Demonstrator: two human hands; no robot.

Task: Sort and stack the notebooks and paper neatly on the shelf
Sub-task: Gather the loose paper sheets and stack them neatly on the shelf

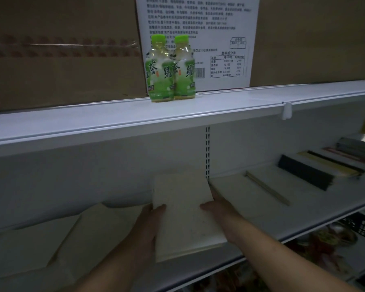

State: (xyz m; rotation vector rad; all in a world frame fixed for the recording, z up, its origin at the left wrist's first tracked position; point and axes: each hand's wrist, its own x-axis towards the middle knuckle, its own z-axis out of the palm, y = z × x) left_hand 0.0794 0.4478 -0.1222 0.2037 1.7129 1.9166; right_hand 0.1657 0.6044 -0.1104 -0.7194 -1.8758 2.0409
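White shop shelving stands dim; over its lower shelf a pale notebook is held by both hands. The left hand and right hand clamp its side edges, thumbs on the cover. Right of the notebook lie other notebooks, left of it loose paper, above it two green-tea bottles.

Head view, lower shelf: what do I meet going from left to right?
Pale paper sheets → left hand → held notebook → right hand → flat pale notebook → black notebook → yellow notebook.
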